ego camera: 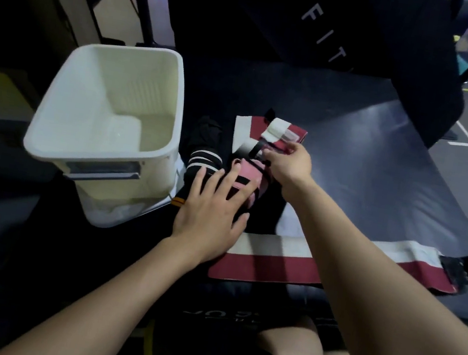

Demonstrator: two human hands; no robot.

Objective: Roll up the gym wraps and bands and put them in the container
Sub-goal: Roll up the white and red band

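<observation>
Pink wrap (246,170) under left hand (212,207), seemingly flat

On the large black upholstered pad (327,23) standing at the back of the scene, three pale grey capital letters can be read: "F I T". They run in a slanted line, and the row goes on to the lower edge of the pad, where it is cut off. On the near edge of the dark padded mat (237,300), just in front of the person's knees, there is pale lettering, but it stands upside down and is too blurred to read.
</observation>
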